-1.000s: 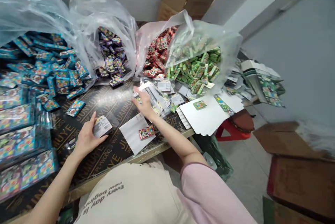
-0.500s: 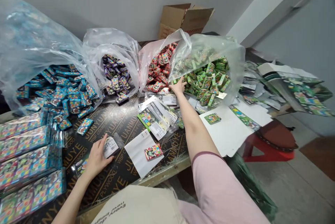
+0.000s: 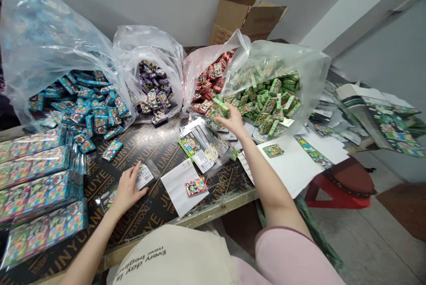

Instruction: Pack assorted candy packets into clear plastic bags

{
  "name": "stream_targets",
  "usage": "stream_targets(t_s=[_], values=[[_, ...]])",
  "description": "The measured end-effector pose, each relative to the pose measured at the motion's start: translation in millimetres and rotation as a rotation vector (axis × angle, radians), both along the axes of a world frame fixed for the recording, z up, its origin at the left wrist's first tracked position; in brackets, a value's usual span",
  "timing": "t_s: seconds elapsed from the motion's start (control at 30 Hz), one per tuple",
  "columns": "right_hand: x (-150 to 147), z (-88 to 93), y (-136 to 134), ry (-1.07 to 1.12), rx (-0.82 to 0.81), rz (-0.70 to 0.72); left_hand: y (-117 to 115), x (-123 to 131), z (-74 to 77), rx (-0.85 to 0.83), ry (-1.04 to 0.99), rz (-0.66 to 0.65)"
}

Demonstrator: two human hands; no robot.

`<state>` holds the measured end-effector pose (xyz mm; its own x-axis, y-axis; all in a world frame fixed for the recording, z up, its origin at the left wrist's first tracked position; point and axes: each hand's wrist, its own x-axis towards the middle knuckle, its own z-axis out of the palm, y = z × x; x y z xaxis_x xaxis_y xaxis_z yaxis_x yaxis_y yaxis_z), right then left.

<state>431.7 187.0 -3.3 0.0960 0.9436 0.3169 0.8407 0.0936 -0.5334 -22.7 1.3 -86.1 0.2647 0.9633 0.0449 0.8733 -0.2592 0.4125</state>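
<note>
Grey wall (image 3: 186, 5) stands behind a dark tabletop (image 3: 166, 140) printed with gold lettering, and an open cardboard box (image 3: 246, 18) sits at the back. Along the rear of the tabletop lie clear plastic bags with their mouths turned forward, showing, from left to right, blue boxes (image 3: 96, 109), purple boxes (image 3: 155, 87), red boxes (image 3: 216, 74) and green boxes (image 3: 279, 98).

Out in front of the red and green heaps, the right hand (image 3: 233, 120) has its fingers and thumb closed on a small green box (image 3: 219, 106), somewhat blurred, held above a pile of flat clear packets (image 3: 201, 149). Nearer the body, the left hand (image 3: 128, 189) rests low over the tabletop, partly open, thumb apart from the fingers, with a white-labelled packet (image 3: 143, 177) between them; whether it grips the packet, I cannot tell.

Between the two arms lies a white sheet (image 3: 175, 187) with a red packet (image 3: 196, 186) on its right part. One blue packet (image 3: 112, 150) lies alone beyond the left hand, and rows of wrapped packs (image 3: 43, 183) fill the left end. To the right, white sheets (image 3: 282, 172) carry a green card (image 3: 273, 150), near a red stool (image 3: 342, 183).
</note>
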Motion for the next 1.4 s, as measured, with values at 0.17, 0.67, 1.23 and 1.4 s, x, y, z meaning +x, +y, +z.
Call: stream_targets(t_s=[0.17, 0.67, 1.23, 1.4], values=[[-71, -46.1, -6, 0.287, -0.03, 0.234, -3, 2, 5.9, -0.028, -0.052, 0.011], [-211, -16.1, -114, 0.029, 0.159, 0.704, 16, 48, 71.0, -0.454, -1.295, 0.373], [-244, -4.3, -136, 0.25, -0.081, 0.976, 11, 19, 88.6, -0.617, -1.475, 0.51], [-251, 3.0, -138, 0.291, -0.195, 1.263, 7, 17, 83.4, -0.722, -1.307, 0.31]])
